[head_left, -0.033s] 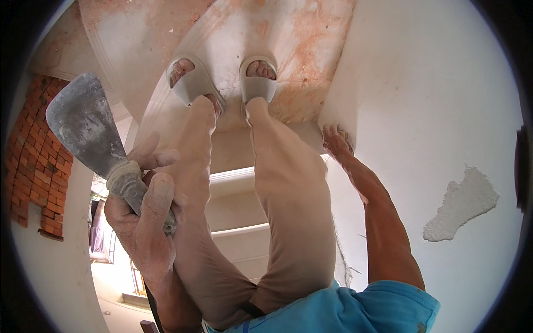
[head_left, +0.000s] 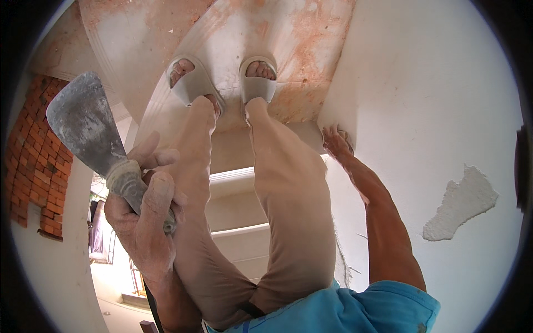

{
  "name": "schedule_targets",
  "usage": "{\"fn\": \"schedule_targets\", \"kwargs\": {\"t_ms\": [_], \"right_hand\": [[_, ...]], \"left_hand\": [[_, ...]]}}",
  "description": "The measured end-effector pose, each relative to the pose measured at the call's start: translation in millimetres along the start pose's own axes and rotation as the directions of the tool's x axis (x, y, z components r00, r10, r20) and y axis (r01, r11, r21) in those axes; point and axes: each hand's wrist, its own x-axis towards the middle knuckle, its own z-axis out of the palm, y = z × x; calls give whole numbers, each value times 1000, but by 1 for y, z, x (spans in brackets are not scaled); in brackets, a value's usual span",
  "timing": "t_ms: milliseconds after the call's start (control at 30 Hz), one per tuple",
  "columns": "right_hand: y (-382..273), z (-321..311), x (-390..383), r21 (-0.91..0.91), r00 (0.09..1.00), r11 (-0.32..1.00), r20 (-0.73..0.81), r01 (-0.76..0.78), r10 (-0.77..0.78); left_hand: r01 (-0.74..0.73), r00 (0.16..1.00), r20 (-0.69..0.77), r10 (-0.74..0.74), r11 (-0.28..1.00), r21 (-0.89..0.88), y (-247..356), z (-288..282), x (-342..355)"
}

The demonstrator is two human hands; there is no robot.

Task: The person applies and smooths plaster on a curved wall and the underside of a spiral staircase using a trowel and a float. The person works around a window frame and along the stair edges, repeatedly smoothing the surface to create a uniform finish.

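Note:
In my left hand (head_left: 147, 222) I hold a putty knife (head_left: 86, 125) by its worn, whitened handle. Its wide grey blade is smeared with dried filler and points up and to the left. My thumb crosses the handle, and some of the fingers stick out past it. White dust coats this hand. Farther off, at the foot of the white wall on the right, my right hand (head_left: 335, 141) presses a small brownish block (head_left: 345, 135) to the wall surface. The fingers cover most of that block, so its exact kind is hard to make out.
A rough patch of pale plaster (head_left: 462, 205) marks the white wall (head_left: 411, 111) on the right. My sandalled feet stand on a dusty, orange-stained step (head_left: 300, 33), with more steps below. Stacked red bricks (head_left: 39, 161) lie at the far left.

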Motion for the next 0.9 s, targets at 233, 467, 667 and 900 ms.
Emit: {"fn": "schedule_targets", "kwargs": {"t_ms": [233,467,667,900], "right_hand": [[47,44,32,244,955,943,-136,-224,262],[8,14,-41,22,980,986,-113,-164,166],[-85,12,-166,326,980,926,9,-190,198],[-35,-70,-234,-150,943,944,205,295,-262]], "left_hand": [[0,995,96,3,999,-40,-16,-4,1],[94,993,78,-86,991,-96,-24,7,1],[92,995,62,-82,982,-168,-46,0,1],[61,997,-35,-70,973,-223,-30,-44,-18]]}}
